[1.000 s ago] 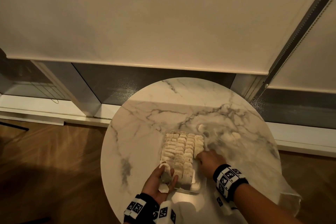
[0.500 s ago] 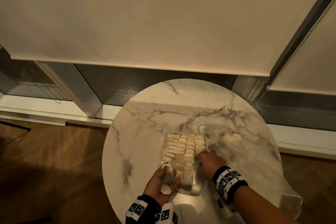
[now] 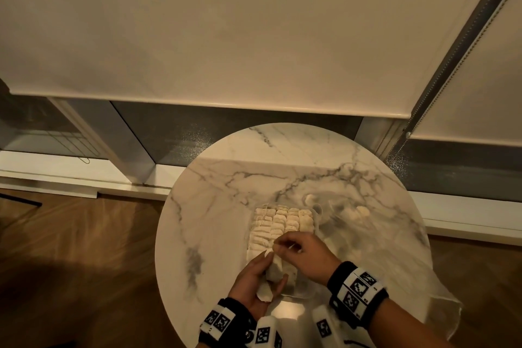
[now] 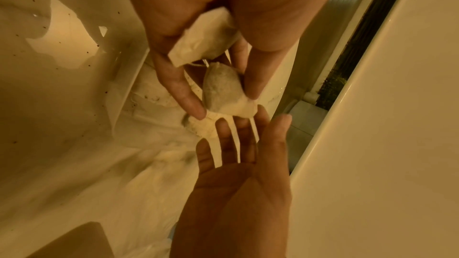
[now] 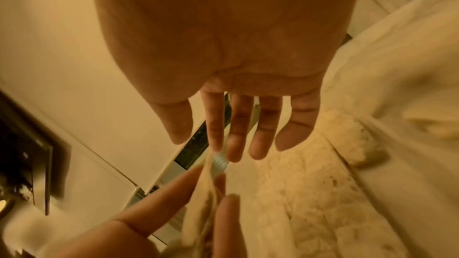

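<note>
Head view shows a person's two arms reaching in from the bottom edge over a round marble table. Each wrist wears a black band with square black-and-white marks. The left hand is turned palm up and a bit to the side, at the near end of a clear tray. Its fingers are curled around a tea bag, which sticks up near the fingertips. A second tea bag sits lower down, tucked against the palm of the same hand. The right hand comes across from the right, over the tray, and its fingertips are right by the top of the tea bag.

From the left wrist view, the tea bag is pinched between the left fingers. The second tea bag is pressed against the palm. The right hand is spread open with straight fingers and holds nothing. Its fingertips are right at the bag's corner. They may be touching it, but the picture is too blurry there to be sure.

Rows of more tea bags fill the far part of the tray. A thin clear plastic sheet lies on the table to the right of the tray and hangs over the edge.
</note>
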{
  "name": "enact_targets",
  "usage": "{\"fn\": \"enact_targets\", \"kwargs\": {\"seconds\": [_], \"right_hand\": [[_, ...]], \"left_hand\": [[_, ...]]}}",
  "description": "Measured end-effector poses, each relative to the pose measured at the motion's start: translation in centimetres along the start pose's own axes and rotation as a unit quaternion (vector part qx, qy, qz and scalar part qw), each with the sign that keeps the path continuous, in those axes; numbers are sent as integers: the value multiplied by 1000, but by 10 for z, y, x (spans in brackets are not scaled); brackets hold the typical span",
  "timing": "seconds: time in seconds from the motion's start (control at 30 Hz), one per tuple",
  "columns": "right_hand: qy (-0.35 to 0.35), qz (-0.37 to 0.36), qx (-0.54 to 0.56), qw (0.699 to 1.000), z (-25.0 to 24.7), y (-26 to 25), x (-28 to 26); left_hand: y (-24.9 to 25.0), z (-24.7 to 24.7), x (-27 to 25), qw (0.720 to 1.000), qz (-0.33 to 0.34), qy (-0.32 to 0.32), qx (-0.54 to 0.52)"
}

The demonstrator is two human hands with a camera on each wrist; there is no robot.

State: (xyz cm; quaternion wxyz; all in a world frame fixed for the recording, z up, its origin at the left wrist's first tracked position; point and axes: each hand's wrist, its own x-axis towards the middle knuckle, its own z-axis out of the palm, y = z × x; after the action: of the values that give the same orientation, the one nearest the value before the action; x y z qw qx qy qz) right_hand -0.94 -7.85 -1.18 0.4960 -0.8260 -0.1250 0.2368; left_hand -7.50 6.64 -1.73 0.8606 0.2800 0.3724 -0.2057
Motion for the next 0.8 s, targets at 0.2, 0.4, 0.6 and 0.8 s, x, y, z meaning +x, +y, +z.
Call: {"fn": "enact_targets", "kwargs": {"seconds": [0.2,0.4,0.6,0.8], "right_hand": [[6,14,56,998,4,-2,0],[-26,54,52,997,-1,5,2],[-62,61,12,996,-12,2,0],[245,8,-16,969,-35,-2,5]], "left_hand": [[-1,1,-5,999,15,-20,22],[-1,-3,-6,1000,21,4,9],[2,-1,-8,999,-8,24,-30],[11,-13,-2,993,-41,82,-68]]}}
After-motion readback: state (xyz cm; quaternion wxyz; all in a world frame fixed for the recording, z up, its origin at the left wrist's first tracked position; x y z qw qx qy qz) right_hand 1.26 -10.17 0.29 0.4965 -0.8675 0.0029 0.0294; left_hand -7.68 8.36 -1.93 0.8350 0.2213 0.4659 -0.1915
